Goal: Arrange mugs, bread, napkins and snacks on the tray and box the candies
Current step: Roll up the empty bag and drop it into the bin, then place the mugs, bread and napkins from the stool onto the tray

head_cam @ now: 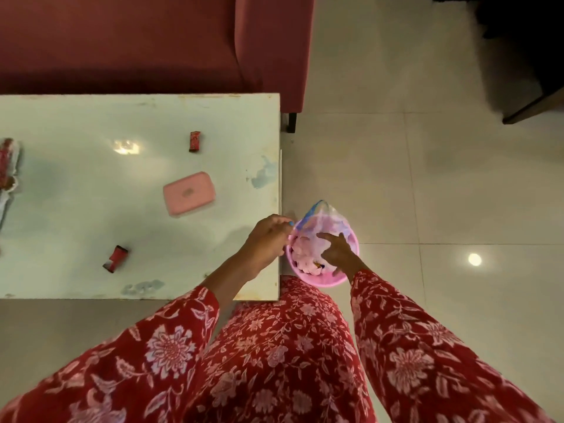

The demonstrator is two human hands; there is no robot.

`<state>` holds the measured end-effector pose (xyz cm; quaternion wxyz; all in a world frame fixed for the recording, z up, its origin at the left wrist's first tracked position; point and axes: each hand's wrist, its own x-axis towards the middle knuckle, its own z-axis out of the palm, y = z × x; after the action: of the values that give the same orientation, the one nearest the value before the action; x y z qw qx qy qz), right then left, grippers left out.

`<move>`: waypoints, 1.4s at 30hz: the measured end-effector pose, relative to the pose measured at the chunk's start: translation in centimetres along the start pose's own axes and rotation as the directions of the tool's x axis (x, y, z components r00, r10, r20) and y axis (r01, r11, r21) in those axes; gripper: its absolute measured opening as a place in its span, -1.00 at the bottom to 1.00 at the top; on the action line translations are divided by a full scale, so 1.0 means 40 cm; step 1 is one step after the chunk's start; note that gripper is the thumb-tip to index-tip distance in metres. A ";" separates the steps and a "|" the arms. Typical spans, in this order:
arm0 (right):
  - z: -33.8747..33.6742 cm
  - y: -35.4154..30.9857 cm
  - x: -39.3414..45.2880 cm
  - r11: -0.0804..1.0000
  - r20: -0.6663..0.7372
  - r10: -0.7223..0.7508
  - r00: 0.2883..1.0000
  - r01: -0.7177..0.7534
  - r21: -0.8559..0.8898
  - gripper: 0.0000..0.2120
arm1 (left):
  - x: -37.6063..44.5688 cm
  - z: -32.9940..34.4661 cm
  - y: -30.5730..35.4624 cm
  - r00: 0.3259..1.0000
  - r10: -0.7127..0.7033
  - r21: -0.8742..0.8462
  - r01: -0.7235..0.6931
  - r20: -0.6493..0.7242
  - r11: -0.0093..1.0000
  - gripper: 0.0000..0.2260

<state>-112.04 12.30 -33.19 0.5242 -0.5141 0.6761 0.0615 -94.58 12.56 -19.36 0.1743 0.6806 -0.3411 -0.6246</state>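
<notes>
A pink round basket (329, 277) sits on the floor beside the table's right edge, with pale pink wrapped candies (303, 257) inside. My left hand (268, 236) pinches the rim of a clear plastic bag (326, 219) held over the basket. My right hand (337, 251) reaches into the basket with fingers spread, partly hiding its contents. A closed pink box (189, 193) lies on the pale table (76, 209). Two red snack wrappers lie on the table, one at the back (194, 141) and one near the front (116, 258).
A dark red sofa (152, 41) stands behind the table. More red packets (7, 166) sit at the table's far left edge. Tiled floor (442, 193) spreads to the right, with dark furniture (531, 96) at the upper right.
</notes>
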 end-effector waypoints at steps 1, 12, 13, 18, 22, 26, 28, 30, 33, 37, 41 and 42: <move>0.003 0.012 0.012 0.997 0.007 0.021 1.000 -0.022 0.078 -0.51 | 0.010 -0.001 -0.013 1.000 0.001 -0.007 -0.001 -0.004 1.000 -0.78; -0.026 -0.049 -0.111 0.974 -0.145 0.175 0.974 -0.149 0.171 -0.65 | -0.075 -0.073 -0.023 0.985 -0.066 -0.075 0.054 -0.160 0.996 -0.76; -0.038 -0.074 -0.141 0.985 -0.142 0.151 0.978 -0.136 0.108 -0.67 | -0.101 -0.085 -0.009 0.981 -0.077 -0.070 0.065 -0.178 0.995 -0.75; -0.076 -0.218 -0.263 0.994 -0.186 -0.008 0.982 -0.013 -0.111 -0.68 | -0.220 -0.162 0.046 0.955 -0.044 -0.054 0.029 -0.292 0.998 -0.77; -0.069 -0.347 -0.322 0.989 -0.281 -0.137 0.950 0.118 -0.084 -0.72 | -0.280 -0.246 0.059 0.909 0.012 -0.022 -0.024 -0.416 0.999 -0.77; -0.022 -0.489 -0.360 0.971 -0.355 -0.228 0.907 0.238 -0.017 -0.75 | -0.317 -0.358 0.047 0.838 0.080 -0.014 -0.104 -0.539 0.994 -0.73; 0.015 -0.564 -0.380 0.952 -0.373 -0.292 0.881 0.304 -0.028 -0.73 | -0.335 -0.418 0.029 0.806 0.084 -0.019 -0.117 -0.587 0.993 -0.71; 0.052 -0.633 -0.398 0.935 -0.372 -0.346 0.861 0.351 -0.057 -0.71 | -0.352 -0.473 0.009 0.783 0.073 -0.040 -0.123 -0.618 0.992 -0.68; 0.127 -0.737 -0.429 0.909 -0.365 -0.406 0.838 0.411 -0.067 -0.70 | -0.385 -0.570 -0.034 0.759 0.059 -0.080 -0.145 -0.648 0.986 -0.64; 0.248 -0.869 -0.473 0.882 -0.401 -0.446 0.800 0.469 -0.044 -0.70 | -0.432 -0.714 -0.097 0.747 0.059 -0.102 -0.168 -0.663 0.980 -0.56; 0.388 -0.997 -0.511 0.858 -0.418 -0.466 0.780 0.514 0.003 -0.69 | -0.483 -0.874 -0.169 0.739 0.075 -0.096 -0.186 -0.669 0.978 -0.55; 0.425 -1.031 -0.519 0.851 -0.421 -0.473 0.774 0.526 0.012 -0.69 | -0.494 -0.917 -0.190 0.735 0.077 -0.092 -0.187 -0.673 0.978 -0.54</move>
<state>-71.35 16.85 -5.91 0.4027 -0.6415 0.6107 -0.2309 -56.92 24.49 -4.13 0.3802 0.8169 -0.2548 -0.3509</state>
